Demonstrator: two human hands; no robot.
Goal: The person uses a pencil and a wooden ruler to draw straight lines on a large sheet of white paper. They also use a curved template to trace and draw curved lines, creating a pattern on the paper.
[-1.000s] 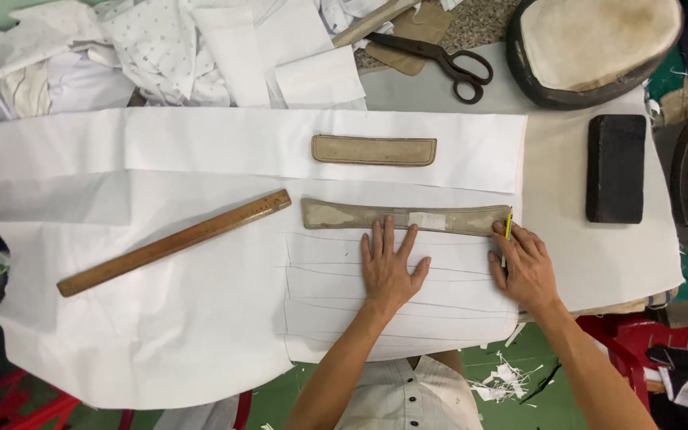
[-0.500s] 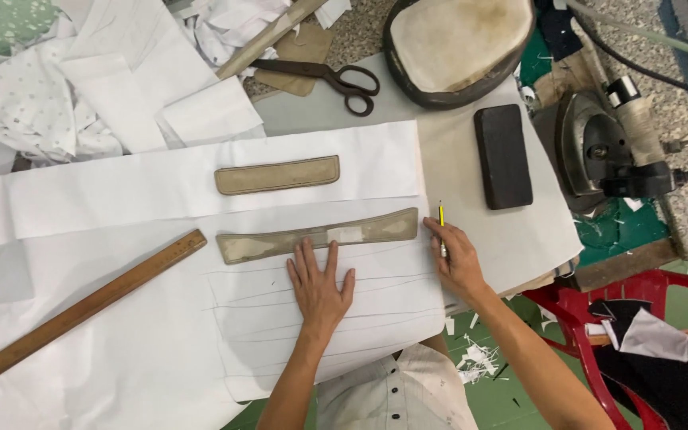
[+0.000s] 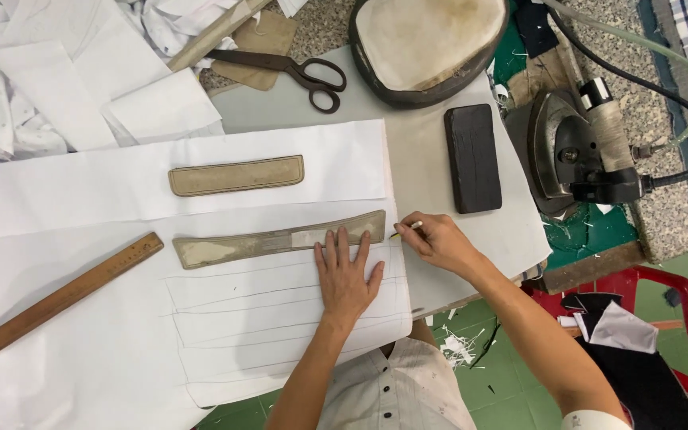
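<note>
Still pressing flat on the curved template [image 3: 280,239] with the left hand [image 3: 346,275], fingers spread, same as before. Still pinching a pencil [image 3: 404,230] in the right hand [image 3: 438,241] at the template's right end, on the white paper [image 3: 280,318]. Ruler [image 3: 57,301] unmoved, left.

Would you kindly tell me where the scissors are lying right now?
In the head view the scissors lie near the top centre, on a tan card piece, left of the round padded cushion and above the white paper sheets.
</note>
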